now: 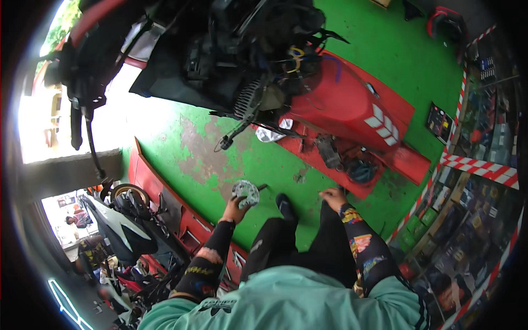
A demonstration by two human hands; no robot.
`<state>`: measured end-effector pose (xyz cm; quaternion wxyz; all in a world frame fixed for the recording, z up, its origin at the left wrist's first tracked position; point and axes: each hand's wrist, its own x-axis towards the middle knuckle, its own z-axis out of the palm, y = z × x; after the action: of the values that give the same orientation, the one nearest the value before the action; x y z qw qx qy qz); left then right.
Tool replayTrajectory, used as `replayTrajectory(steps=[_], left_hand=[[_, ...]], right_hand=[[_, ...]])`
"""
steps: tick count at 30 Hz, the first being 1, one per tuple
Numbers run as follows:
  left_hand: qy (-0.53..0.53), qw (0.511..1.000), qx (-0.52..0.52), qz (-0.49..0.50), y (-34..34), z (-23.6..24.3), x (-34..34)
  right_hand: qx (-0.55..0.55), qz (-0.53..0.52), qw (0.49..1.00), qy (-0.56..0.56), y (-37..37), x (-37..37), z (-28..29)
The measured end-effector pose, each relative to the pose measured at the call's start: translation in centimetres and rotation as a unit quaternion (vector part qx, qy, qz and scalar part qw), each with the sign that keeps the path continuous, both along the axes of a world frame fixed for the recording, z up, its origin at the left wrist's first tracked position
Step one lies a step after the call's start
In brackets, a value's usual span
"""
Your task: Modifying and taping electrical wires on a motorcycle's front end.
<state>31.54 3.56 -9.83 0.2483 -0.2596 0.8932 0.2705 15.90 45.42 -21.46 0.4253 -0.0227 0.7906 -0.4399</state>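
My left hand (236, 210) grips the near edge of a round, silvery metal disc with holes (246, 192), which looks like a brake disc. A short dark piece (262, 187) shows just right of the disc; whether the two touch I cannot tell. My right hand (333, 197) hovers above my right knee, its fingers drawn together. What they hold, if anything, is too small to make out. Ahead of both hands stands a partly stripped motorcycle (258, 93), its engine parts and wires bare, above a red platform (363, 190).
A dark round container (361, 171) and a grey part lie on the platform. White cloth or plastic (269, 133) rests by it. Another motorcycle (118, 223) stands at left beside a long red ramp (181, 212). Glass cabinets edged with striped tape (481, 168) line the right side.
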Motion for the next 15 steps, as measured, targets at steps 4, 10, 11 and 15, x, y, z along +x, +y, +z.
replayTrajectory(steps=[4,10,11,15], left_hand=[[0.070,0.992,0.060,0.084,-2.6,-4.9,4.7],[0.045,0.982,0.023,0.180,-5.3,-8.4,10.4],[0.028,0.975,0.029,0.217,-5.8,-8.6,10.3],[0.075,0.950,0.109,0.283,-6.2,-7.9,6.8]], right_hand=[[0.088,0.239,0.955,0.150,-15.8,-4.7,-11.0],[0.200,0.329,0.890,0.244,-33.4,-11.0,-23.9],[0.186,0.315,0.897,0.247,-34.3,-11.6,-25.2],[0.038,0.276,0.926,0.256,-34.2,-10.5,-23.5]])
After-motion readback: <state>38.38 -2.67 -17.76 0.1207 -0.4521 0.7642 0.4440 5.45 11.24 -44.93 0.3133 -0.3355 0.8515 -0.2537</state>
